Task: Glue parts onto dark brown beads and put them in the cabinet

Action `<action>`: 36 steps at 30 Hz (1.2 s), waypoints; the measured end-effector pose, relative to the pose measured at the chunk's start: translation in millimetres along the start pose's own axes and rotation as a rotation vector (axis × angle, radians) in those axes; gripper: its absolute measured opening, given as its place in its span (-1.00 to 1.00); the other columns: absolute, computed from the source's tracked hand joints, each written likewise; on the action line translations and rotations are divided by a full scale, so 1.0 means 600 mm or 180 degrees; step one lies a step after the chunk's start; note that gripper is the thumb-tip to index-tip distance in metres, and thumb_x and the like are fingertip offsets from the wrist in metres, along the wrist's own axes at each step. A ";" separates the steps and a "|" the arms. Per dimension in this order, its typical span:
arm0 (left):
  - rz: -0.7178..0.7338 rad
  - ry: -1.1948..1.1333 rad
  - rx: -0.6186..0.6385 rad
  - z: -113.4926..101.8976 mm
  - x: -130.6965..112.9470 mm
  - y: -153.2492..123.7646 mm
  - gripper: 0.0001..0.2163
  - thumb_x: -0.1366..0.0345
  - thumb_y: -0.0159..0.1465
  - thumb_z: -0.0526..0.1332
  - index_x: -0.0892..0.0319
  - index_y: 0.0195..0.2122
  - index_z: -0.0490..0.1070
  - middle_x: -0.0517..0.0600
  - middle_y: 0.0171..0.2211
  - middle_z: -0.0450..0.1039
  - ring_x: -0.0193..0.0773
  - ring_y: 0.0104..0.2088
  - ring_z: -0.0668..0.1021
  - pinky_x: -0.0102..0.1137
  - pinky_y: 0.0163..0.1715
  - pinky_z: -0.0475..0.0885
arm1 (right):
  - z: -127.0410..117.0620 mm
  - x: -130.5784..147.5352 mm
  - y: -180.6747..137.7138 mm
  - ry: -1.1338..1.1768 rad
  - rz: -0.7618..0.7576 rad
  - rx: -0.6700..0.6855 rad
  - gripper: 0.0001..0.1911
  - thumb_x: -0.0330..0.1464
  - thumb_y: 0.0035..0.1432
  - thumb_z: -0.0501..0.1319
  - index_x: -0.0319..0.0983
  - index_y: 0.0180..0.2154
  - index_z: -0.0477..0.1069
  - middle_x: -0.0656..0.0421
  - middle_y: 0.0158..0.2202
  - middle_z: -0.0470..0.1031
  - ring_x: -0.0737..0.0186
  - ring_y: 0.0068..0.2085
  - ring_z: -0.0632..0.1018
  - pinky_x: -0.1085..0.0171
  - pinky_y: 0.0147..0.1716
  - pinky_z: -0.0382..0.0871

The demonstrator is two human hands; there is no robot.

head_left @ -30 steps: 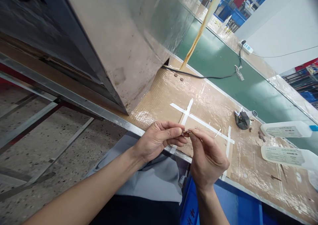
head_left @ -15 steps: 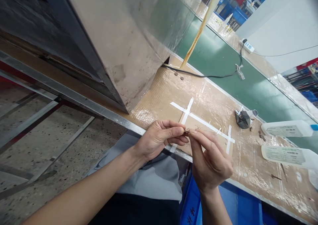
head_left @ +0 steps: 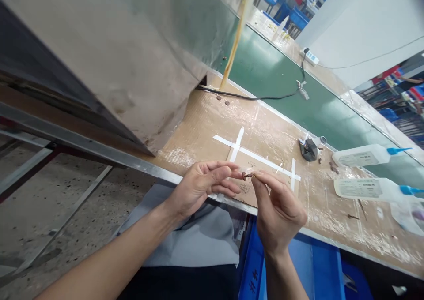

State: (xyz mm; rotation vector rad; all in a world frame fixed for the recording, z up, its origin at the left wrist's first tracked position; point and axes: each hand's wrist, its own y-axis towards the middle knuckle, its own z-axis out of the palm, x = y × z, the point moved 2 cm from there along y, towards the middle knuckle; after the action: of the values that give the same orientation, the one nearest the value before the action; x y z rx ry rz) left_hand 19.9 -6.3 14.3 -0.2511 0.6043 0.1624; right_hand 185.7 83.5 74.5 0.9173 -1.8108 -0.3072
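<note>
Left thumb's come off the small brown part (head_left: 248,175) since half a second ago, and its round disc end now shows. The whole view has shifted a bit too. So the right hand (head_left: 278,205) looks to be doing the holding now: its grip is pinched on the end away from the disc. The left hand (head_left: 198,183) has its thumb and fingers spread, one fingertip right up at the disc; can't tell if it's touching. The part's up between the hands, over the near edge of the surface (head_left: 205,128) by the white tape (head_left: 253,155).

As for writing, the far bottle (head_left: 359,155) and near bottle (head_left: 361,188) on the right both have printed labels, way too small to read. No brand I can make out. The blue bin (head_left: 250,264) below has dark marks like handwritten characters, but I can't read those for sure.
</note>
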 end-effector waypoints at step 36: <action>-0.0066 0.0870 -0.0651 -0.018 -0.017 0.015 -0.81 0.25 0.44 0.57 0.24 -0.02 0.78 0.08 -0.18 0.84 -0.21 -0.39 0.80 -0.47 -0.35 0.75 | -0.298 -0.294 -0.103 -0.2190 0.0147 -0.0340 -0.76 -0.28 0.69 0.29 -0.12 0.03 0.78 0.09 -0.02 0.82 0.05 0.00 0.81 0.11 0.12 0.70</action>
State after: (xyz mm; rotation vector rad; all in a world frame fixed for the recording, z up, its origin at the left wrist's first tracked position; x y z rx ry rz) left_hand 3.8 -1.4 9.6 -0.4824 0.8575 0.1716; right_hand 400.5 203.3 -5.4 0.7382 -2.4047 -0.7518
